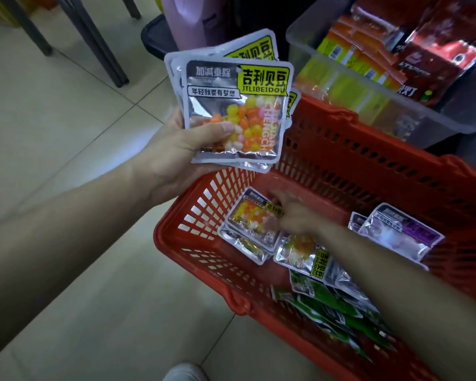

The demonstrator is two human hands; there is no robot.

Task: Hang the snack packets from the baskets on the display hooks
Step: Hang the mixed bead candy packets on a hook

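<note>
My left hand (187, 149) grips a fanned stack of silver snack packets (231, 89) with yellow labels and coloured candy, held above the left rim of the red basket (368, 160). My right hand (291, 213) reaches down into the basket and its fingers close on another yellow-label packet (249, 215) lying on a small pile at the basket's left end. More silver packets (300, 251), purple-label packets (401, 232) and green packets (335, 303) lie on the basket floor. No display hooks are in view.
A clear plastic bin (341, 86) with orange, yellow and red packets stands behind the basket at upper right. Dark table or chair legs (94, 42) rise from the tiled floor at upper left. A shoe tip (184, 372) shows at the bottom edge.
</note>
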